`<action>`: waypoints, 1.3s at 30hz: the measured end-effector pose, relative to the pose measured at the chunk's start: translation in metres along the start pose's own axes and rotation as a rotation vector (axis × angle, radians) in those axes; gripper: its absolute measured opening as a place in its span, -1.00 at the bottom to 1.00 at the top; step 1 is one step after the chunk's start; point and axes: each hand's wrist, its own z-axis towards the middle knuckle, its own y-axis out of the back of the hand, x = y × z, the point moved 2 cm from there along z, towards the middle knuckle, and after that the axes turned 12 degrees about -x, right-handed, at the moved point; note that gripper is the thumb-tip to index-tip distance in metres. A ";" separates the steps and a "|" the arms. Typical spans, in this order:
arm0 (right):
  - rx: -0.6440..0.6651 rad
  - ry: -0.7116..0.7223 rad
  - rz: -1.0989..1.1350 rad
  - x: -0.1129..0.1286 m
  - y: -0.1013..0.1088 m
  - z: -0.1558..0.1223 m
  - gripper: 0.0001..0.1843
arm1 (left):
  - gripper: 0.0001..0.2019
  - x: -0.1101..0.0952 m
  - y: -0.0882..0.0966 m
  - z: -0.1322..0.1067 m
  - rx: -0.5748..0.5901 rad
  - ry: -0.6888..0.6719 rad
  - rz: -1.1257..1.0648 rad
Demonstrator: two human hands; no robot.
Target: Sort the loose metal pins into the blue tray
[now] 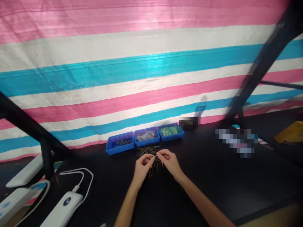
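Both my hands meet over a loose pile of thin metal pins (147,151) on the black table (213,179). My left hand (143,165) and my right hand (168,160) each pinch an end of one thin pin (156,155) held between their fingertips. Just behind the pile stand three small blue trays in a row: the left tray (120,143) holds dark pins, the middle tray (146,136) holds pale small parts, the right tray (170,131) holds green parts.
A striped pink, white and blue tarp (142,78) hangs behind the table. Black frame bars (258,69) slant at the left and right. White power banks (62,209) with cables lie at the near left. A yellow object (290,132) lies far right.
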 end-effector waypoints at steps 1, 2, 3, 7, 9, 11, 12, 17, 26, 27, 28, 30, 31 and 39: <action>-0.008 0.001 -0.017 0.000 0.001 0.000 -0.71 | -0.72 0.002 0.004 0.003 -0.029 0.028 -0.036; -0.014 0.000 -0.030 0.000 0.001 0.001 -0.71 | -0.70 0.004 0.007 0.006 -0.061 0.050 -0.078; -0.017 -0.004 -0.037 -0.001 0.002 0.001 -0.70 | -0.68 0.005 0.011 0.008 -0.095 0.069 -0.123; -0.017 -0.028 -0.027 -0.003 0.000 0.001 -0.64 | -0.62 0.007 0.021 0.016 -0.234 0.151 -0.336; -0.003 -0.040 -0.027 -0.004 -0.002 -0.001 -0.62 | -0.60 0.007 0.025 0.018 -0.284 0.182 -0.431; 0.022 -0.046 -0.033 -0.004 -0.004 -0.003 -0.61 | -0.62 0.007 0.029 0.020 -0.327 0.199 -0.496; 0.036 -0.046 -0.036 -0.005 -0.005 -0.004 -0.61 | -0.63 0.007 0.032 0.021 -0.351 0.206 -0.520; 0.069 -0.034 -0.051 -0.005 -0.006 -0.006 -0.65 | -0.68 0.005 0.053 0.026 -0.441 0.187 -0.573; 0.069 -0.033 -0.062 -0.008 -0.004 -0.004 -0.70 | -0.71 -0.008 0.068 0.027 -0.389 0.141 -0.576; 0.068 -0.035 -0.064 -0.008 -0.005 -0.004 -0.71 | -0.70 -0.009 0.067 0.027 -0.375 0.143 -0.575; 0.066 -0.036 -0.065 -0.008 -0.005 -0.004 -0.71 | -0.70 -0.009 0.067 0.027 -0.359 0.143 -0.573; 0.065 -0.033 -0.065 -0.007 -0.005 -0.005 -0.72 | -0.67 -0.008 0.066 0.028 -0.326 0.132 -0.571; 0.066 -0.028 -0.063 -0.006 -0.005 -0.005 -0.73 | -0.66 -0.008 0.067 0.028 -0.313 0.122 -0.571; 0.092 -0.018 -0.081 -0.005 -0.004 -0.006 -0.76 | -0.60 -0.006 0.069 0.033 -0.314 0.066 -0.520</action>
